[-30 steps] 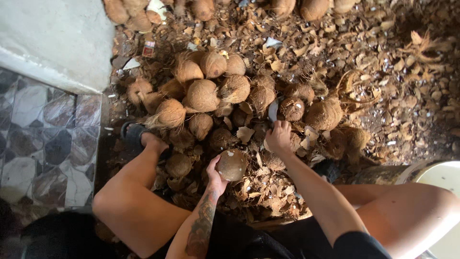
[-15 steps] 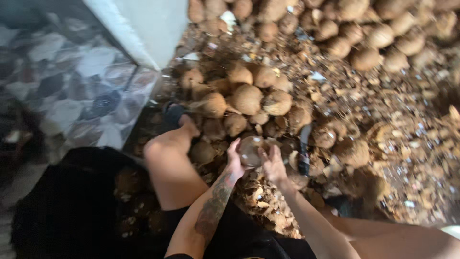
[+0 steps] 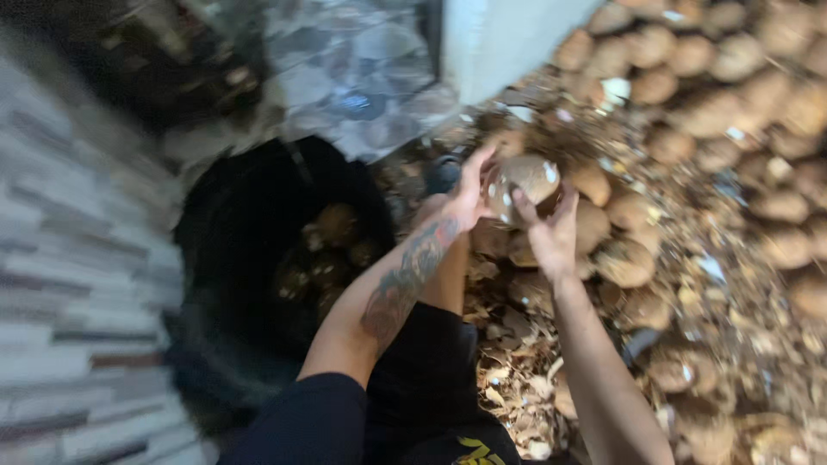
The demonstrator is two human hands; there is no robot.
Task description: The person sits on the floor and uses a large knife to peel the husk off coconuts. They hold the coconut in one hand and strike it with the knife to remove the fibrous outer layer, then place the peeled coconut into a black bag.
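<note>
Head view, blurred: both hands cup one coconut (image 3: 523,182) above the heap of coconuts (image 3: 680,164), left hand (image 3: 469,194) and right hand (image 3: 551,231) each wrapped around it. A firm two-handed grip suits it; the black tub (image 3: 258,250) sits just left.

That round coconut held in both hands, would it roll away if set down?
The coconut looks round and smooth, so it would likely roll. Left hand and right hand both cup it, hinting it is fairly heavy. Its shell looks hard.
</note>
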